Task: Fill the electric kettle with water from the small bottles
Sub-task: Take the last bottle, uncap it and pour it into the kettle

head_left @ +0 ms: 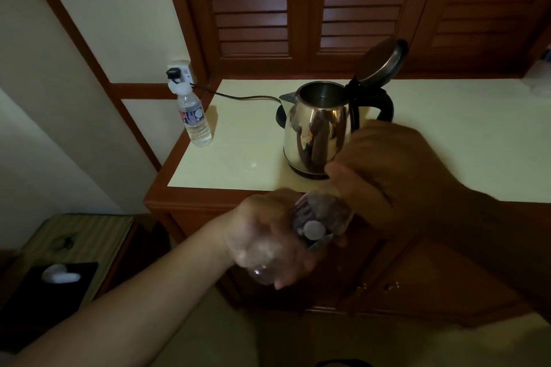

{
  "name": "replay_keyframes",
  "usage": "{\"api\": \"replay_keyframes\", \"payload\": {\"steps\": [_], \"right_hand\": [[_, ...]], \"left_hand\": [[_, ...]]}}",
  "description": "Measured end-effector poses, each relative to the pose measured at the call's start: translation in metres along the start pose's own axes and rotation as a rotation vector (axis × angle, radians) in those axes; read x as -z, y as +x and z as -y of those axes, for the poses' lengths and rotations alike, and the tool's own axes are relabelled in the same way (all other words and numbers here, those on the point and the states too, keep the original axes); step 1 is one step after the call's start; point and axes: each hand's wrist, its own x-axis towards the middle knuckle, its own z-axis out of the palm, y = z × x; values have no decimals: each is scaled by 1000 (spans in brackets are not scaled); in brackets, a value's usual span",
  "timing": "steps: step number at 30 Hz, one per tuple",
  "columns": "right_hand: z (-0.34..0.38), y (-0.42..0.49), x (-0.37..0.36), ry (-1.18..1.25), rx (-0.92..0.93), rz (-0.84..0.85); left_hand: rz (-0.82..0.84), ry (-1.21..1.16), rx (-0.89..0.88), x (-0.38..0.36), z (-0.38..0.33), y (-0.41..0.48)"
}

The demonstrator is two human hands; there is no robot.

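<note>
A steel electric kettle (317, 131) stands on the pale counter (232, 158) with its lid (383, 59) tipped up and open, black handle to the right. In front of the counter's edge my left hand (262, 238) grips the lower body of a small clear water bottle (316, 219), which lies tilted toward the camera. My right hand (396, 176) is closed over the bottle's top end, hiding the cap. A second small water bottle (194, 118), upright with a white cap and liquid inside, stands at the counter's far left corner.
A black cord (238, 96) runs from the kettle to a wall socket (179, 73) behind the second bottle. Louvred wooden doors rise behind the counter, cabinet doors sit below it. At lower left, a low striped stand (74, 235) holds a black tray with a white object.
</note>
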Motion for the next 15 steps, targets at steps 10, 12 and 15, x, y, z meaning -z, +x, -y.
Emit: {"api": "replay_keyframes", "payload": {"steps": [10, 12, 15], "right_hand": [[-20, -29, -27, 280, -637, -26], [-21, -35, -23, 354, -695, -92], [-23, -48, -16, 481, -723, -158]], "left_hand": [[-992, 1444, -447, -9, 26, 19], [-885, 1169, -331, -6, 26, 23], [-739, 912, -240, -4, 29, 26]]}}
